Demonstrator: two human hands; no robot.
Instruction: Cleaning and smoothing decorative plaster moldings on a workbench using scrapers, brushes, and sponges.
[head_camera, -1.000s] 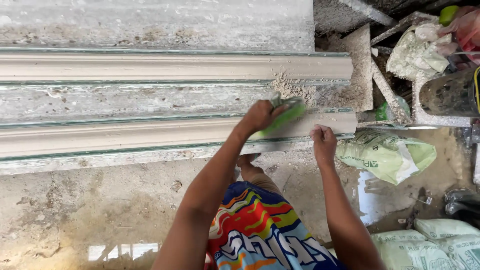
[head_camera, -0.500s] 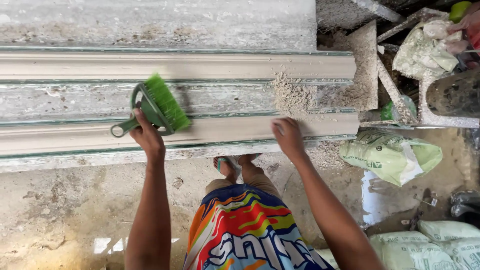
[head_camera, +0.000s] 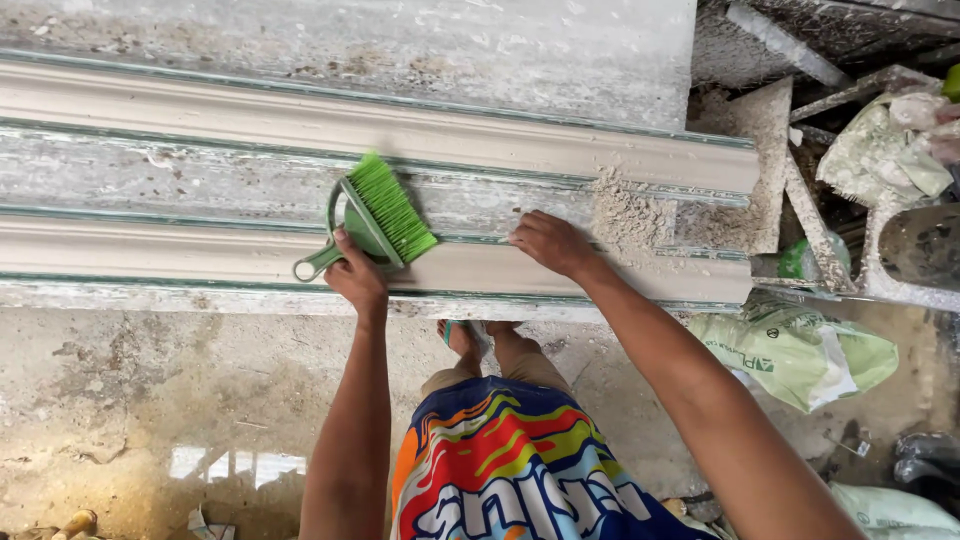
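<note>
Bristles of the green hand brush (head_camera: 375, 222) point away to the far right, raised over the wet grey strip between two long cream mouldings, so the person can sweep grit off it. The left hand (head_camera: 355, 275) is wrapped tight round the brush's looped handle. The right hand (head_camera: 548, 243), well apart from it, lies flat and open-fingered on the near moulding (head_camera: 180, 258), apparently to steady the body. A sandy pile of debris (head_camera: 630, 210) sits just beyond that hand, toward the far moulding (head_camera: 300, 118).

Rough concrete floor (head_camera: 150, 400) — dusty, stained — bags (head_camera: 800, 350) lying right.
</note>
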